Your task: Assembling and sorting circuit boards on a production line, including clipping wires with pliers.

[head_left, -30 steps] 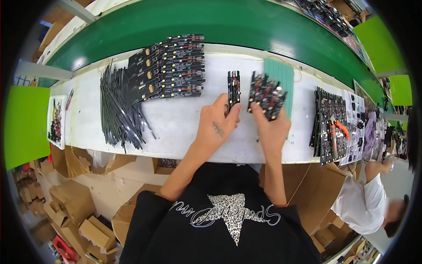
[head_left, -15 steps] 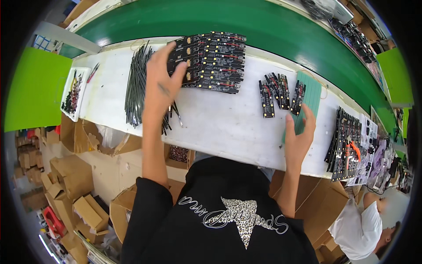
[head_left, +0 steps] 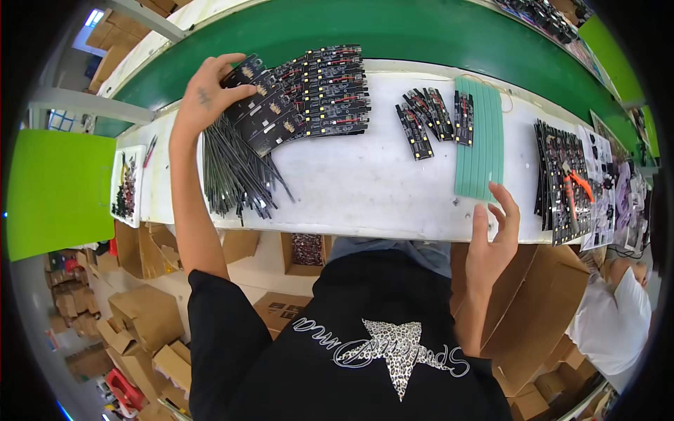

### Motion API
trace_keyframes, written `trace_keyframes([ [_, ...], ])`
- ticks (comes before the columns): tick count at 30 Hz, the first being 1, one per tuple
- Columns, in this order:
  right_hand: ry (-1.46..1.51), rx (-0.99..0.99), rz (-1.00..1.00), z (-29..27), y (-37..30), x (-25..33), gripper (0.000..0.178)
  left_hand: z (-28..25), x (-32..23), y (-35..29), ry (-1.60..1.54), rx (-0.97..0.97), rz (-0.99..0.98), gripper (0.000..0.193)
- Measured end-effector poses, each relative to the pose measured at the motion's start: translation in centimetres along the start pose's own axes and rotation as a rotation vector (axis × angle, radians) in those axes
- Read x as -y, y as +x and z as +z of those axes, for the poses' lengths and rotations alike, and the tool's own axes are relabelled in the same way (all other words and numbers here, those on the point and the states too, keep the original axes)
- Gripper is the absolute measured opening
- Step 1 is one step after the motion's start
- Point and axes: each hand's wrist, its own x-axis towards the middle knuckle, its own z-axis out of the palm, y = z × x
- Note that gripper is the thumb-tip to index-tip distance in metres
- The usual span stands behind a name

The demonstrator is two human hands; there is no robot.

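Observation:
My left hand [head_left: 205,95] pinches the far left end of a black circuit board panel [head_left: 263,133] between thumb and fingers. The panel lies askew, its right side against a stack of similar boards [head_left: 337,91] with yellow squares and red wires. Under its left part spreads a bundle of thin black cables [head_left: 235,175]. My right hand [head_left: 491,238] is open near the table's front edge, fingers apart and holding nothing. Beyond it lies a ridged green mat [head_left: 481,172] with one narrow circuit board [head_left: 463,119] on it. Several more narrow boards [head_left: 414,133] lie fanned left of the mat.
A white tray [head_left: 117,179] of small parts stands at the left end of the white table [head_left: 337,189]. Orange-handled pliers [head_left: 570,193] rest on boards [head_left: 550,168] at the right. Cardboard boxes [head_left: 144,319] crowd the floor, and a person in white [head_left: 611,323] is at lower right.
My left hand has moved left and gripped the panel, which is now turned askew to the stack. My right hand has drawn away from the narrow board by the mat. The view has shifted.

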Motion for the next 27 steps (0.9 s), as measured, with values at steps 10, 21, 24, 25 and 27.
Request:
trace_keyframes([
  [10,0.247,0.41,0.015,2.5,-0.2,3.2,0.019,-2.3,-8.9,-6.2,-0.14,-0.444,0.095,0.023],
  [21,1.022,0.606,0.28,5.7,-1.8,3.2,0.052,12.5,-18.6,-13.3,-0.549,-0.335,0.365,0.042],
  [24,1.008,0.562,0.376,4.7,-1.0,2.5,0.03,11.5,-18.9,-13.7,-0.764,-0.148,0.27,0.044],
  [25,0.909,0.551,0.392,4.3,-0.6,1.7,0.029,11.6,-18.5,-13.4,-0.701,-0.224,0.33,0.046],
  [27,0.973,0.5,0.391,3.7,0.4,1.1,0.029,12.3,-17.2,-12.9,-0.551,-0.317,0.308,0.053],
])
